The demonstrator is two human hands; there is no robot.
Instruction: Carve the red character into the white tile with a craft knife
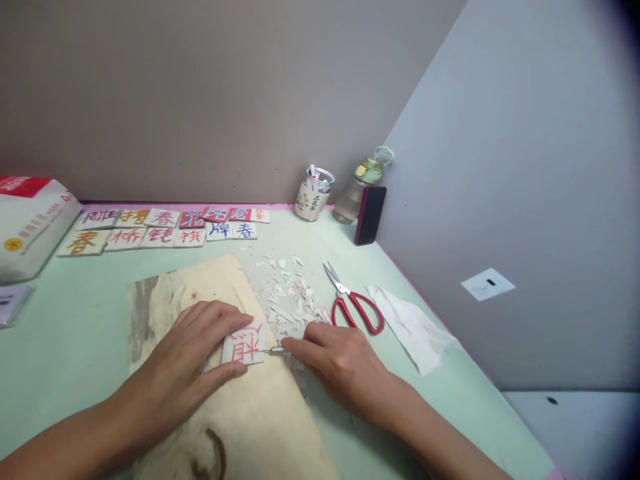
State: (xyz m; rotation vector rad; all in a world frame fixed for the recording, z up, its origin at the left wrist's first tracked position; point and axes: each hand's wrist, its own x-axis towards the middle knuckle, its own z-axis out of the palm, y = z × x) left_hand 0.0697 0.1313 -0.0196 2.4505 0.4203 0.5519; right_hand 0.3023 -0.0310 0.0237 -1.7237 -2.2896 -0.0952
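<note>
Two hands work over a pale wooden board (200, 293) on the green tabletop (65, 333). At the far left sits a white bag (30, 220) with red print, and beside it, toward the wall, two rows of small tiles (165, 227) bear painted characters in several colours. The left hand (193, 353) lies flat on the board, fingers curled around a small white tile (245, 345) with a red character, pinning it down between thumb and fingertips. Just right of that tile, the right hand (340, 363) is closed around a thin metal tool (277, 349) whose tip touches the tile's right edge. Behind the tool lies a heap of white shavings (287, 293), spilling from the board's edge onto the tabletop. Further right rest red-handled scissors (355, 303), open, then a crumpled white tissue (415, 327). Against the wall stand a cup (314, 195) of pens, a clear bottle (363, 183) and a dark phone (371, 215) leaning upright.
</note>
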